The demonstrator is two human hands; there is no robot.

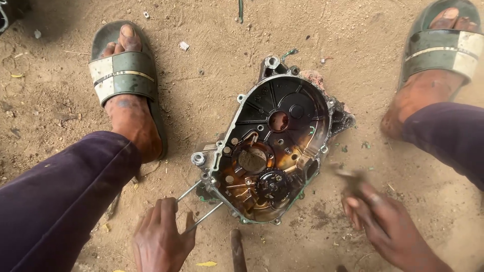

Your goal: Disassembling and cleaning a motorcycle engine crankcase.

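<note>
An oily metal engine side cover (pixel 275 146) lies open side up on sandy ground, showing a small black gear and several holes inside. My left hand (pixel 162 236) grips the two thin metal handles of a plier-like tool (pixel 199 205) whose tip reaches the cover's lower left edge. My right hand (pixel 383 221) is to the right of the cover, motion-blurred, with a small dark object (pixel 350 177) at its fingertips; what it is I cannot tell.
My two feet in green and white slide sandals (pixel 123 75) (pixel 443 45) flank the cover, legs in dark purple trousers. A dark rod-like tool (pixel 237 249) lies at the bottom centre. Small debris and pebbles dot the sand.
</note>
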